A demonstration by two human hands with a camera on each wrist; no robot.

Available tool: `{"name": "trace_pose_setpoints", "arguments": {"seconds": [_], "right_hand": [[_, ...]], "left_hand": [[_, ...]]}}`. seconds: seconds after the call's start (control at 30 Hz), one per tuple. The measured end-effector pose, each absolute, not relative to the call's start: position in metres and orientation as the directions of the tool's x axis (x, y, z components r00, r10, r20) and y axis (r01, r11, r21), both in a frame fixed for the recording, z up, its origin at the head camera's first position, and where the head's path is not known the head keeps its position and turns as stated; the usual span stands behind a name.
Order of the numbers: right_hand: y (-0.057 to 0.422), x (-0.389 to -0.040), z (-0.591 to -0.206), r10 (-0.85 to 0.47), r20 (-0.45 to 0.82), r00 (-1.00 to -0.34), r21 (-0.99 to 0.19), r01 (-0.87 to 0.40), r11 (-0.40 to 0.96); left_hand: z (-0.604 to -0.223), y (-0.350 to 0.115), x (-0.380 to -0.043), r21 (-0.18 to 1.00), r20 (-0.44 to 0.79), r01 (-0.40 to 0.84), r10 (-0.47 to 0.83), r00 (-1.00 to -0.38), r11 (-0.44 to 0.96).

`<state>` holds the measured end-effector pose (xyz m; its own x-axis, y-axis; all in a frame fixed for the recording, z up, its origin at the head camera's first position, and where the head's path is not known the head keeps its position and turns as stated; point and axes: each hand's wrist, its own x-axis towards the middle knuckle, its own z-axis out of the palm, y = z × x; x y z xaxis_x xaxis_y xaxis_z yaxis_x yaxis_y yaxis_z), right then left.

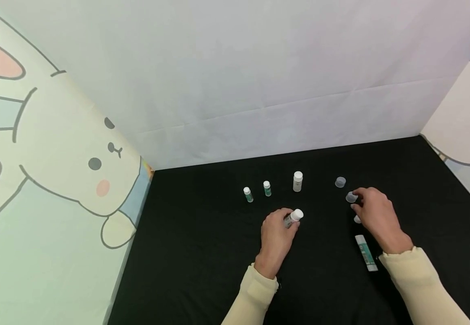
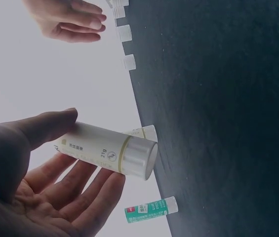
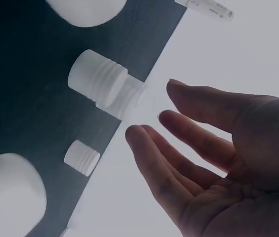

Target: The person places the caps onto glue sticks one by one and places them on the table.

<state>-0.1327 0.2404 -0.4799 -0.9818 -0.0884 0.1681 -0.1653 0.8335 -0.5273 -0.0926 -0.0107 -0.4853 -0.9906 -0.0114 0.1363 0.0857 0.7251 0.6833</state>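
Observation:
My left hand (image 1: 275,237) grips a white glue stick (image 2: 99,148) between thumb and fingers, its white base or cap end pointing away from the palm. My right hand (image 1: 377,219) hovers with bent, parted fingers beside a translucent cap (image 1: 351,197); nothing shows between those fingers in the right wrist view. Just under its fingertips is a small white cap (image 1: 357,219). Another translucent cap (image 1: 340,182) sits farther back. Nearer the right sleeve is a larger green-and-white glue stick (image 1: 366,253).
Behind the left hand stand two small green glue sticks (image 1: 248,194) and a second white glue stick (image 1: 297,181). All are on a black-covered table (image 1: 194,253). A pale curtain (image 1: 259,81) rises along the back edge, with cartoon-printed panels (image 1: 56,180) at both sides.

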Motion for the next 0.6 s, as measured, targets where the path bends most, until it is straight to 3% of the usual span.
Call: {"name": "trace_pose_setpoints", "arguments": {"seconds": [0.6], "right_hand": [[0.246, -0.158, -0.494, -0.107, 0.113, -0.988, -0.533, -0.151, 0.833]], "left_hand": [[-0.484, -0.009, -0.091, 0.671, 0.162, 0.109, -0.001, -0.987, 0.734]]}}
